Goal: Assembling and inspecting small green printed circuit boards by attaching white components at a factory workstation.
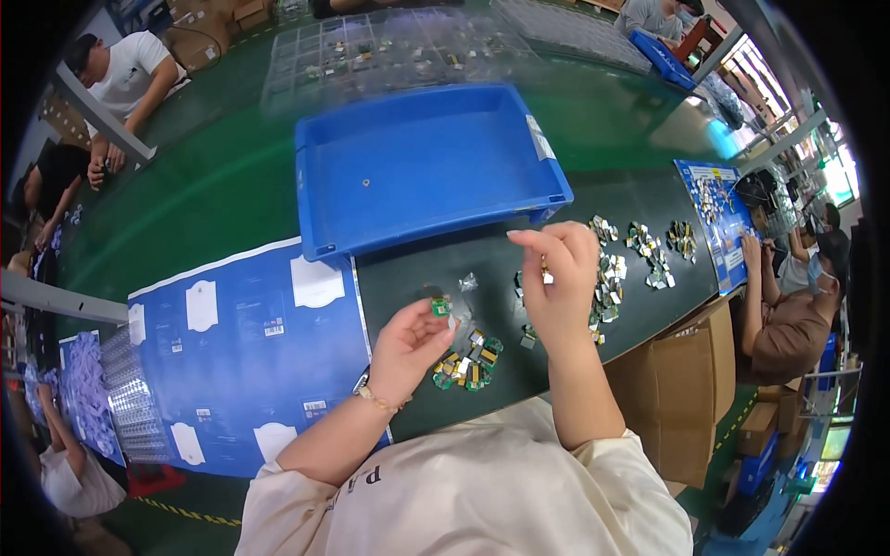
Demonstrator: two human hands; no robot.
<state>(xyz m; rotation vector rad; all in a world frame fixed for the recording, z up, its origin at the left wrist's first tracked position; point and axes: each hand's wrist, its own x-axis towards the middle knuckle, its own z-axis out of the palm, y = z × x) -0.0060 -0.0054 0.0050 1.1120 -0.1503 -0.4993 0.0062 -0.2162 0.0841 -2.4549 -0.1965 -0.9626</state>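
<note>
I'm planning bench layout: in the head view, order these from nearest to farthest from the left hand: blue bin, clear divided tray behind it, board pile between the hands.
From the left hand:
1. Board pile: just to its right.
2. Blue bin: farther forward.
3. Clear divided tray: beyond the bin.

The left hand (405, 348) holds a green board (441, 307) near a blue tray (426, 167).

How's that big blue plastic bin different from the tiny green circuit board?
The rectangular blue plastic bin is far bigger than the little green circuit board. The bin is blue; the board is mostly green. The left hand holds the board, while the bin rests on the green table.
</note>
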